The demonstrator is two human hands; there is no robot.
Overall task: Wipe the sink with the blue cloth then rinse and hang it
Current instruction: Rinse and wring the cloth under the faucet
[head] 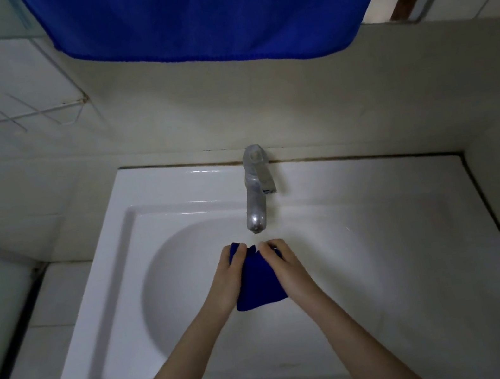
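**Both hands on cloth over basin**

Left hand (230, 273) and right hand (283, 262) each grip the small dark-blue cloth (258, 283), bunched between them. Cloth held above the white ceramic sink (383, 232) bowl, just in front of the chrome faucet (257, 198) spout. Large blue towel (210, 12) hangs on the wall behind the sink's back edge.

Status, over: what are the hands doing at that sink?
Both left hand and right hand grip blue cloth. Cloth bunched over sink, below faucet. Big blue towel hangs above, clear of hands.
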